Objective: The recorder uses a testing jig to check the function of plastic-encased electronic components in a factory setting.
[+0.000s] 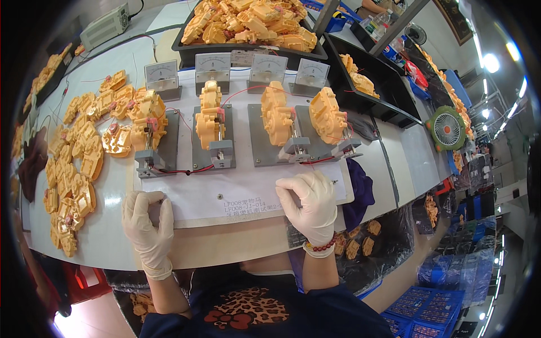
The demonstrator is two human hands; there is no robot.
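Observation:
My left hand [147, 231], white-gloved, rests at the near left edge of a white paper-covered board [194, 203]. Its fingers are curled, thumb and forefinger tips close together, with nothing visible in them. On the board's right part lies my right hand [309, 205], gloved too, its fingers bent inward and nothing seen in them. Ahead of both hands stand several grey test fixtures, each bearing an orange-yellow plastic gearbox. The leftmost gearbox [149, 121] and the rightmost gearbox [327, 115] have thin red wires. Behind the fixtures stands a row of analog meters, including a left meter [162, 78].
Loose orange-yellow gearboxes [76, 186] cover the table's left side. A heaped black bin [253, 55] is at the back; another black bin [389, 96] holds several pieces. A purple cloth [359, 194] and a green fan [448, 128] are to the right. A grey power unit [105, 27] stands back left.

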